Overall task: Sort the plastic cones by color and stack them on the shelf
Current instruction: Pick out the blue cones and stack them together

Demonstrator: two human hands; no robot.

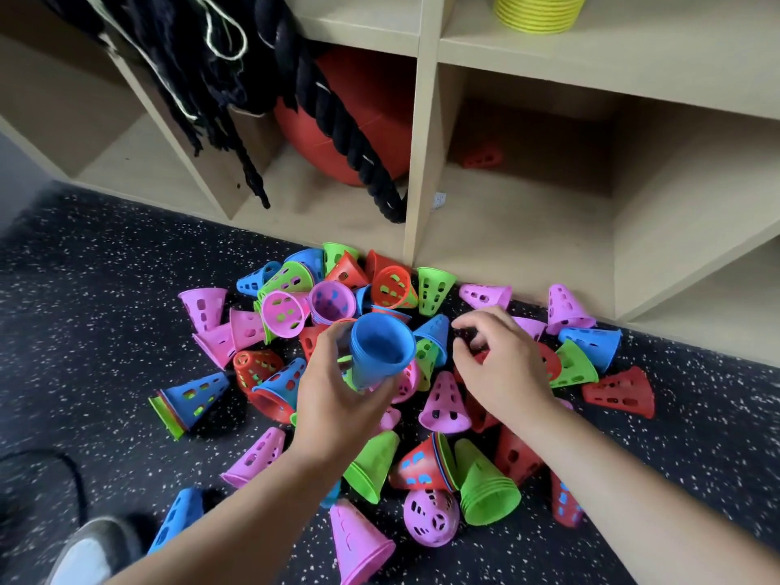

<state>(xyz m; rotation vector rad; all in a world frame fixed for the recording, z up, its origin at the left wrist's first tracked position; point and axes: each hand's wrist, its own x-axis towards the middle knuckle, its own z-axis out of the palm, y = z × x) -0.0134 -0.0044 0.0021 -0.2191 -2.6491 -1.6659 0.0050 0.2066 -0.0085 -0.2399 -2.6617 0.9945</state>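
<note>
A heap of pink, blue, green and red perforated plastic cones (426, 289) lies on the speckled floor in front of a wooden shelf (426, 120). My left hand (337, 399) grips a nested stack of blue cones (380, 352), wide mouth facing up toward me. My right hand (502, 365) hovers over the pile to the right, fingers spread and curled, holding nothing; a blue cone (434, 331) lies just left of its fingertips. A stack of yellow cones (538, 12) stands on an upper shelf. One red cone (483, 156) lies deep in the lower right compartment.
A red ball (358, 120) and thick black ropes (329, 111) fill the lower middle compartment. A shoe (90, 551) is at the bottom left, beside a black cable (71, 470) on the floor. The lower right compartment floor (527, 247) is mostly bare.
</note>
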